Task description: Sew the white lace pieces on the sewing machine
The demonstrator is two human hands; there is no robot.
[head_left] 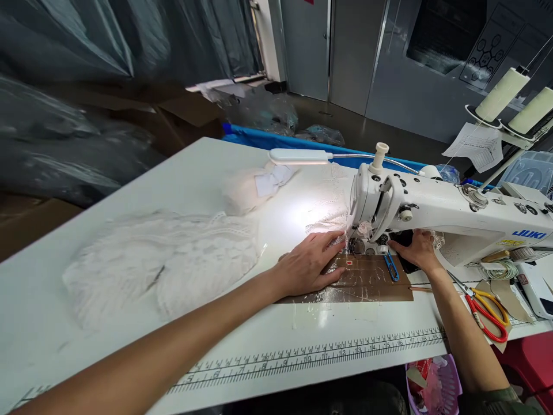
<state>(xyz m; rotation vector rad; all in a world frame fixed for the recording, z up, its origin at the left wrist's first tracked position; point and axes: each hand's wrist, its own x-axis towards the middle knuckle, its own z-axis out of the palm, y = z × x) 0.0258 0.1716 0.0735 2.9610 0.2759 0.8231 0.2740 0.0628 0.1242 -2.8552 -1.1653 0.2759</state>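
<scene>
My left hand [313,262] lies flat with its fingers stretched out toward the needle area of a white sewing machine [436,202]. Its fingertips touch the edge of white lace fabric [326,210], which runs up to the presser foot. Under the machine arm is my right hand [418,251], its thumb spread out to the left; its other fingers are partly hidden. A bit of lace [438,239] shows just beside that hand. Brown tape-like sheeting [367,282] covers the machine bed, and a blue clip-like piece [391,267] lies on it between the hands.
White lacy fabric [164,259] is heaped on the left of the table [207,346], with a pale bundle [254,187] behind. Red- and yellow-handled scissors [488,311] lie near my right forearm. A lamp [300,156] shines beside the machine head. A purple basket [449,386] stands below the edge.
</scene>
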